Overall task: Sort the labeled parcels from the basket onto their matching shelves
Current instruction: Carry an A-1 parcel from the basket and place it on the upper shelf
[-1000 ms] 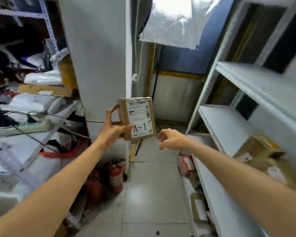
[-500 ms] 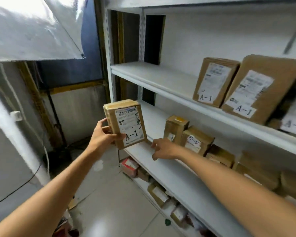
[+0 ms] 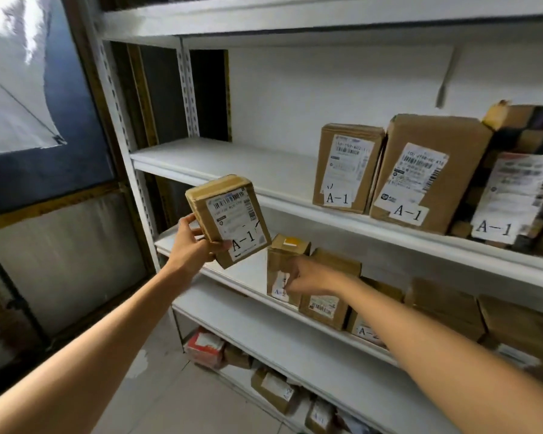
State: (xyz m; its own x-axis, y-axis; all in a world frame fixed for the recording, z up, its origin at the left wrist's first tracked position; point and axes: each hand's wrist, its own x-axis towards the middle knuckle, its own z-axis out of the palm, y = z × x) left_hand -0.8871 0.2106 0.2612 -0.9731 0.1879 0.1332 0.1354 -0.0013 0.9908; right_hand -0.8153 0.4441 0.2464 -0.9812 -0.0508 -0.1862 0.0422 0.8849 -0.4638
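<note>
Clamped between thumb and fingers of the left hand, small A-1 parcel tilted in front of white metal shelving, below the shelf row of A-1 boxes, right hand loosely curled, now touching an A-2 box, camera nearer than before.
</note>
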